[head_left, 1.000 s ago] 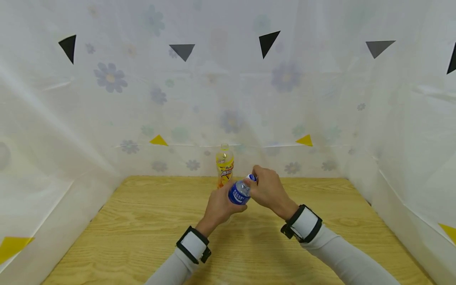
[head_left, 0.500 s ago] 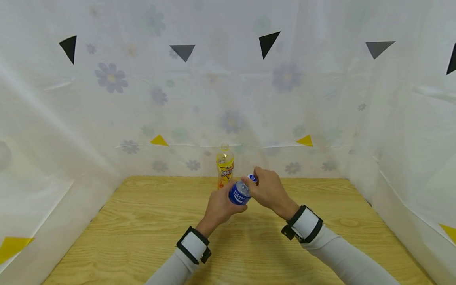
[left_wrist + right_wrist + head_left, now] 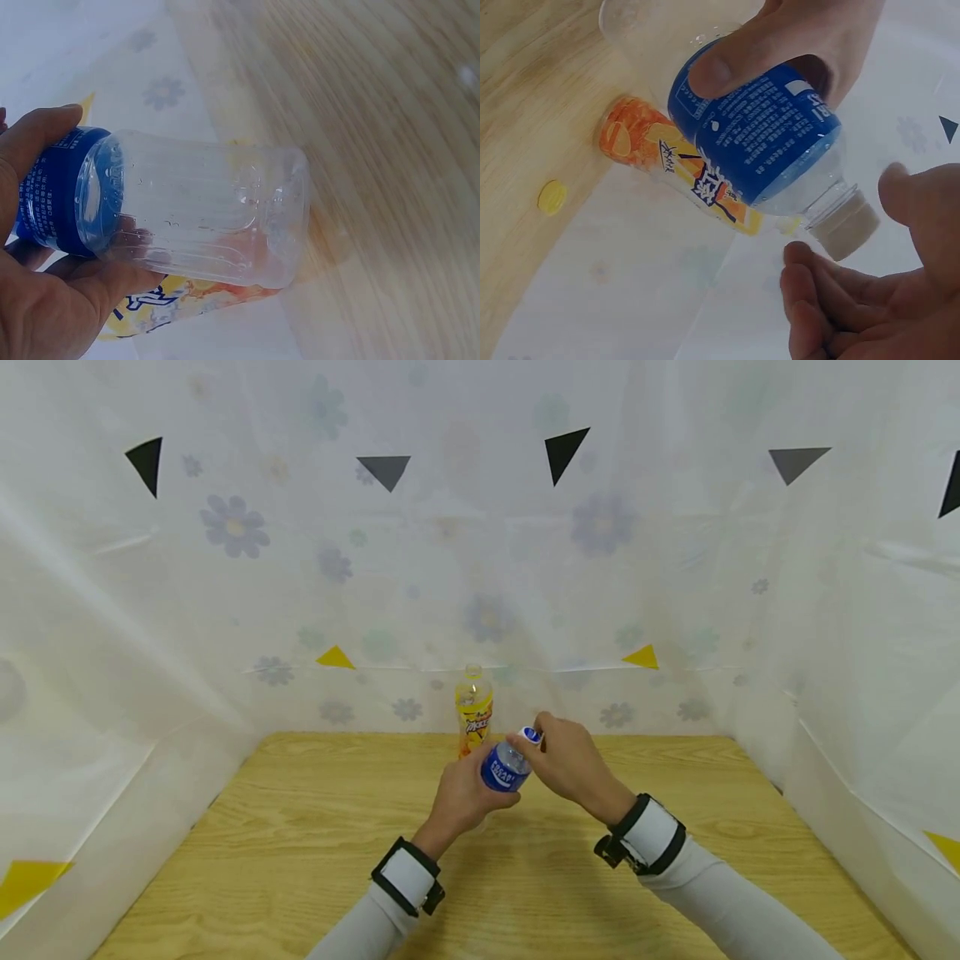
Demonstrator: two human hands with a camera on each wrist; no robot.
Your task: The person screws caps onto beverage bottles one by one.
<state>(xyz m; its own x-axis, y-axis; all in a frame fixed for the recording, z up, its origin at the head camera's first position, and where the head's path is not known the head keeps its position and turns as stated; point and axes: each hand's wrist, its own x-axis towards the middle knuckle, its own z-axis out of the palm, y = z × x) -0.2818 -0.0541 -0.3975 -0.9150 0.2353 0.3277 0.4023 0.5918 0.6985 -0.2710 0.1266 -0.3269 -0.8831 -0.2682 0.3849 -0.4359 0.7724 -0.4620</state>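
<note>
My left hand [image 3: 465, 789] grips a clear plastic drink bottle [image 3: 210, 210] round its blue label, holding it tilted above the table. Droplets cling to the inside of its see-through lower part. A white cap [image 3: 845, 227] with a blue top sits on the bottle's mouth. Around that cap is my right hand [image 3: 570, 758], thumb on one side and bent fingers on the other. In the right wrist view a gap shows between the thumb and the cap. Behind the hands an orange-and-yellow labelled bottle [image 3: 474, 714] stands upright, its neck uncapped.
A yellow bottle cap [image 3: 553, 197] lies on the wooden table [image 3: 300, 827] near the standing bottle. White flower-patterned sheeting [image 3: 480, 543] with black, grey and yellow triangles encloses the back and sides.
My right hand's thumb and fingers have shifted round the white cap, and its wrist has turned slightly. The left hand and blue-labelled bottle stay nearly still.
</note>
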